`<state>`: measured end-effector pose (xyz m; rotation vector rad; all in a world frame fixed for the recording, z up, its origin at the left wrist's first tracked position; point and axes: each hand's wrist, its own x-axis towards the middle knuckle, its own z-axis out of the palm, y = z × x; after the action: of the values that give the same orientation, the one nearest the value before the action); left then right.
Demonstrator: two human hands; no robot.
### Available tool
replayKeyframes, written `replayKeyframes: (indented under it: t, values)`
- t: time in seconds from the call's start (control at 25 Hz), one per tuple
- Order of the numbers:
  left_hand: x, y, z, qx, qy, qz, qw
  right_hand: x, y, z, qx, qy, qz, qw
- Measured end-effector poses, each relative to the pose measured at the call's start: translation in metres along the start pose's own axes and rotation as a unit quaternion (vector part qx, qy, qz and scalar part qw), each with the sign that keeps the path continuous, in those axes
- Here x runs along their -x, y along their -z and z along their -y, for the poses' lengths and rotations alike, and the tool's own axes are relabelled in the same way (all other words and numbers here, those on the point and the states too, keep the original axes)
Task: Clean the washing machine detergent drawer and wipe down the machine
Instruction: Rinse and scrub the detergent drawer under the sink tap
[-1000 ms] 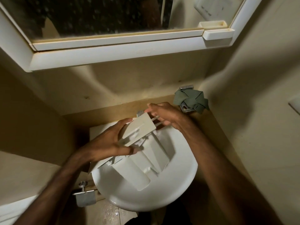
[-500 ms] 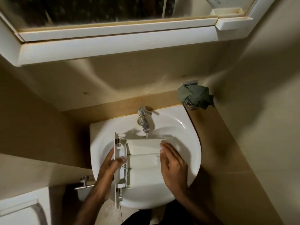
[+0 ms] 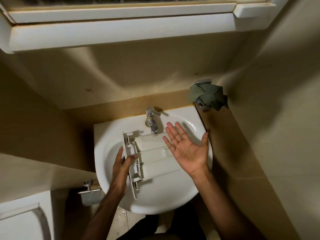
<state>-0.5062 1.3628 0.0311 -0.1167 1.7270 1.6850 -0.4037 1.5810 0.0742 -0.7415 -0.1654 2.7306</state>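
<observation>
Lifting your right hand off the detergent drawer is the change here: half a second ago it lay flat on the drawer's right end, now it hovers palm-up, fingers spread, holding nothing. I'd guess you're about to go for the tap. The drawer lies in the sink, and your left hand has the only grip, pinching the front panel at its left end.
</observation>
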Motion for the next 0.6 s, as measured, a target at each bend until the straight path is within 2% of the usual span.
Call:
replayKeyframes:
  t: [0.08, 0.12, 0.16, 0.2, 0.24, 0.28, 0.32, 0.4, 0.44, 0.52, 0.6]
  values:
    - [-0.003, -0.003, 0.002, -0.003, -0.017, -0.006, 1.000, -0.006, -0.001, -0.003, 0.055, 0.023, -0.029, 0.998]
    - [-0.005, -0.006, 0.004, -0.009, -0.024, -0.017, 1.000, -0.009, 0.000, -0.005, 0.150, 0.063, -0.056, 0.985]
    - [-0.006, -0.007, 0.006, -0.016, -0.026, -0.027, 0.999, -0.012, 0.001, -0.009, 0.303, 0.112, -0.069, 0.944]
    - [-0.008, -0.008, 0.008, -0.019, -0.028, -0.031, 0.999, -0.016, 0.005, -0.014, 0.491, 0.167, -0.085, 0.851]
    - [-0.009, -0.008, 0.011, -0.021, -0.030, -0.031, 0.999, -0.022, 0.015, -0.020, 0.662, 0.215, -0.092, 0.712]
    - [-0.010, -0.009, 0.012, -0.021, -0.035, -0.031, 0.999, -0.031, 0.027, -0.026, 0.781, 0.223, -0.077, 0.579]
    - [-0.009, -0.011, 0.012, -0.020, -0.041, -0.032, 0.998, -0.040, 0.038, -0.033, 0.846, 0.195, -0.070, 0.491]
    - [-0.007, -0.015, 0.011, -0.028, -0.061, -0.027, 0.997, -0.053, 0.054, -0.049, 0.904, 0.167, -0.111, 0.377]
    - [-0.006, -0.018, 0.010, -0.028, -0.074, -0.026, 0.997, -0.057, 0.058, -0.058, 0.915, 0.183, -0.136, 0.333]
    - [-0.005, -0.023, 0.011, -0.027, -0.095, -0.031, 0.995, -0.050, 0.060, -0.079, 0.922, 0.219, -0.137, 0.288]
    - [-0.005, -0.024, 0.011, -0.029, -0.106, -0.031, 0.994, -0.032, 0.065, -0.098, 0.931, 0.269, -0.047, 0.241]
